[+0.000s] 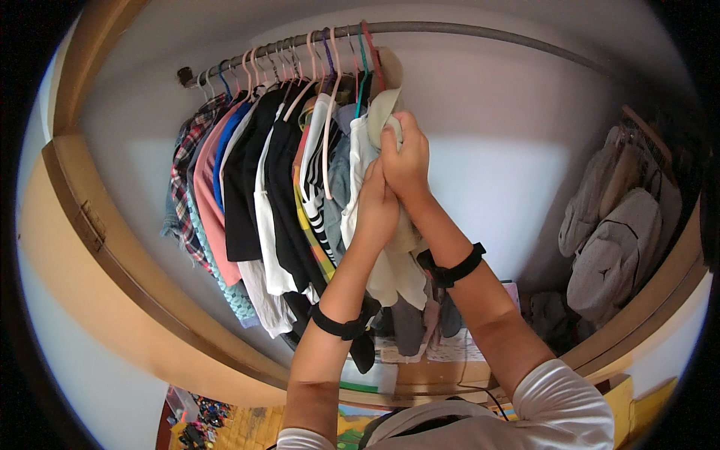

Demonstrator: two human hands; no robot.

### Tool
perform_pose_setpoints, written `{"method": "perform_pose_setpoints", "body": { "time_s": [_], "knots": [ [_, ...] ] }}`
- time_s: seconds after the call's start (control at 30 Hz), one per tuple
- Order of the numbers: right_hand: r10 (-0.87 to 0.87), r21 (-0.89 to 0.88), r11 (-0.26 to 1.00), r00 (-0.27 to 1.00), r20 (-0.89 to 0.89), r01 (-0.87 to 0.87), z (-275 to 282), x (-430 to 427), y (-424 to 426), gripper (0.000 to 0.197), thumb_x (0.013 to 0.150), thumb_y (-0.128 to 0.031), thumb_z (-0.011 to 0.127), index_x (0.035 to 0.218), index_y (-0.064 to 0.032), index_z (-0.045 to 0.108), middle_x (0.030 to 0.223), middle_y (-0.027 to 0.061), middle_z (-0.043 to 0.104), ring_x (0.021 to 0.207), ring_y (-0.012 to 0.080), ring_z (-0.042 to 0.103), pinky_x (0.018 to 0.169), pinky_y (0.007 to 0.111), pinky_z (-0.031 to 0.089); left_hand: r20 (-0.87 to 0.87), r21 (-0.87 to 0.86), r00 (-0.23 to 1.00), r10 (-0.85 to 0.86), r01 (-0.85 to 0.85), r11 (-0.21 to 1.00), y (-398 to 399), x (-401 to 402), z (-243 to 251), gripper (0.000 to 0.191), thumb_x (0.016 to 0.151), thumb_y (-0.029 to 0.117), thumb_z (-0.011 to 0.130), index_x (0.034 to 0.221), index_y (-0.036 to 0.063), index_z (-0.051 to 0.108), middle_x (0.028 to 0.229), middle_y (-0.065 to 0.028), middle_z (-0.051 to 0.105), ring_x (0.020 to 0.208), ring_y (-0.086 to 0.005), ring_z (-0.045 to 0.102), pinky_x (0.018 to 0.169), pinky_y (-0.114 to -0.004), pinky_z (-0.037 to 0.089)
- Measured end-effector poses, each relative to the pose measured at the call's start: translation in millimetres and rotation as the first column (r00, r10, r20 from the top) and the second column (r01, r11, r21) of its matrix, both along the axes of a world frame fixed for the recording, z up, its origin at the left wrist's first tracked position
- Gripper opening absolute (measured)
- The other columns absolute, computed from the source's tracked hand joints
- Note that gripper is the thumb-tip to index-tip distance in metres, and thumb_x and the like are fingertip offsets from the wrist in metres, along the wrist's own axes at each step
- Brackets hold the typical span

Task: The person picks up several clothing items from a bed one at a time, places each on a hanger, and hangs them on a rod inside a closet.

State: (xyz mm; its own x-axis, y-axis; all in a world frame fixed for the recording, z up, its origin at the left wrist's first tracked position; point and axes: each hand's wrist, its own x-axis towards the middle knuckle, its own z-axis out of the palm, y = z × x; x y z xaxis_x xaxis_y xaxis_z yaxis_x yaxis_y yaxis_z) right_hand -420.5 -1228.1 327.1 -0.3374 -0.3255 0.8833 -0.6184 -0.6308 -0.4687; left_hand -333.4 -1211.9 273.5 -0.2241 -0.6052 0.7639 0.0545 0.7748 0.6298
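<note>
My right hand (pixel 409 154) grips the bunched upper part of a pale beige garment (pixel 384 109), thumb uppermost. Just below it, touching its wrist, my left hand (pixel 378 205) has its fingers closed against the same garment's front; the fingertips are partly hidden. A red hanger (pixel 372 56) hooks over the rail right above, and the garment hangs down behind my forearms. Directly to the left is a white garment (pixel 358 149) below a teal hanger (pixel 361 73). A pale pink hanger (pixel 332 112) sticks out in front of a striped black-and-white top (pixel 316 211).
A curved metal rail (pixel 478 28) spans the closet, with several garments packed at its left. A grey backpack (pixel 613 253) hangs on the right wall. Wooden framing (pixel 169 332) edges the opening. Below, a cable (pixel 489 394) crosses the edge, and small toy pieces (pixel 211 413) lie on the floor.
</note>
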Motion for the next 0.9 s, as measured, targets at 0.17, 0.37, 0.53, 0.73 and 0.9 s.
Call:
{"method": "perform_pose_setpoints", "body": {
  "time_s": [0.17, 0.37, 0.53, 0.73, 0.9],
  "knots": [
    [0.045, -0.103, 0.993, 0.993, -0.109, -0.056, -31, 19, 37, 0.046, 0.090, -0.023, 0.060, 0.126, 0.0044, 0.049, 0.132, 0.0272, 0.048, 0.122, 0.0450, 0.047, 0.102, 0.050, 0.037, 0.036, -0.022, 0.992, 0.120, -0.119, 0.993, 51, 19, -20, 0.049, 0.090, -0.009, 0.043, 0.139, -0.0022, 0.042, 0.134, -0.0205, 0.050, 0.125, -0.0328, 0.048, 0.107, -0.036, 0.036],
    [0.131, -0.153, 0.968, 0.922, -0.365, -0.199, -117, 39, 163, 0.041, 0.091, -0.021, 0.060, 0.126, 0.0009, 0.052, 0.141, 0.0235, 0.042, 0.135, 0.0427, 0.037, 0.111, 0.057, 0.026, 0.123, -0.153, 0.913, 0.389, -0.370, 0.916, 171, 66, -84, 0.051, 0.086, -0.003, 0.052, 0.136, -0.0025, 0.042, 0.135, -0.0240, 0.047, 0.127, -0.0429, 0.044, 0.108, -0.044, 0.035],
    [0.691, 0.277, 0.709, 0.563, -0.453, -0.648, -209, 73, 243, 0.026, 0.089, -0.016, 0.061, 0.110, -0.0012, 0.060, 0.127, 0.0171, 0.057, 0.128, 0.0359, 0.048, 0.109, 0.048, 0.035, 0.338, 0.147, 0.872, 0.353, -0.419, 0.896, 275, 114, -191, 0.044, 0.081, 0.005, 0.061, 0.124, 0.0011, 0.053, 0.123, -0.0227, 0.053, 0.112, -0.0432, 0.053, 0.089, -0.045, 0.048],
    [0.949, 0.545, 0.276, 0.134, -0.285, -0.792, -274, 129, 321, 0.021, 0.094, -0.020, 0.054, 0.098, -0.0019, 0.063, 0.100, 0.0164, 0.065, 0.097, 0.0362, 0.061, 0.089, 0.045, 0.046, 0.431, 0.373, 0.731, 0.530, -0.678, 0.633, 412, 143, -256, 0.016, 0.080, 0.002, 0.057, 0.095, -0.0008, 0.061, 0.089, -0.0220, 0.065, 0.087, -0.0432, 0.061, 0.074, -0.046, 0.050],
    [0.977, 0.704, -0.078, -0.196, -0.088, -0.706, -293, 181, 402, 0.024, 0.097, -0.022, 0.053, 0.094, -0.0015, 0.064, 0.088, 0.0151, 0.066, 0.083, 0.0350, 0.063, 0.074, 0.042, 0.050, 0.532, 0.481, 0.572, 0.625, -0.811, 0.332, 520, 160, -260, 0.017, 0.080, 0.005, 0.059, 0.095, 0.0004, 0.063, 0.091, -0.0234, 0.065, 0.086, -0.0435, 0.061, 0.073, -0.046, 0.050]
  ]
}}
